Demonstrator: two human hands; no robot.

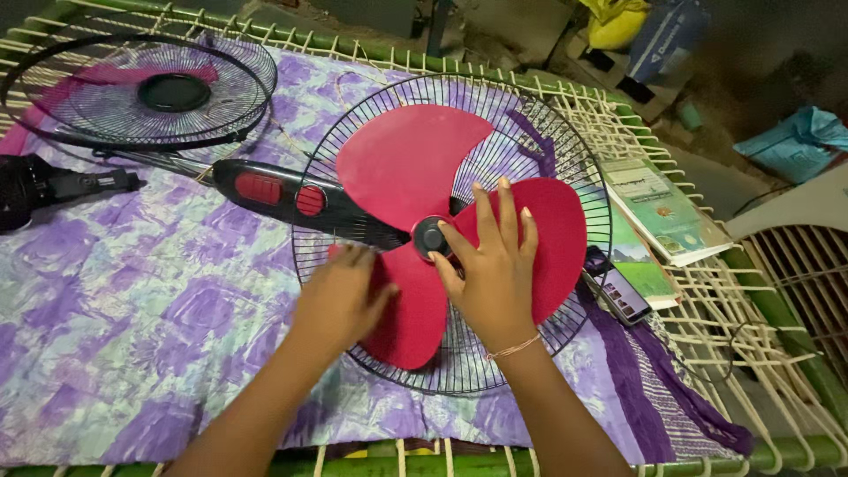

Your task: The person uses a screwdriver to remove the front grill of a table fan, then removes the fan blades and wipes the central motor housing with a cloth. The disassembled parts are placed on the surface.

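At the middle of the cot, on the purple cloth: everything below is placed from the red fan blade (415,168).
Fan blade: three red lobes, lying flat inside the rear wire guard (565,150), its black hub cap (430,237) at the centre.
Right hand (495,265): spread open, fingers flat on the blade's right lobe, thumb touching the hub cap; it grips nothing.
Left hand (340,296): loosely open, palm down on the blade's lower lobe at its left edge; whether the fingers curl under the edge cannot be told.
Fan body (291,199): black with red buttons, running from the hub out to the blade's left.
Front guard (141,88): detached, lying well to the blade's upper left.
Black tool (44,185): far left of the blade, beyond the fan body.
Phone (618,287): just right of the rear guard's rim.
Booklets (662,212): right of the blade, beside the phone.
Purple cloth (132,309): spread under all of it.
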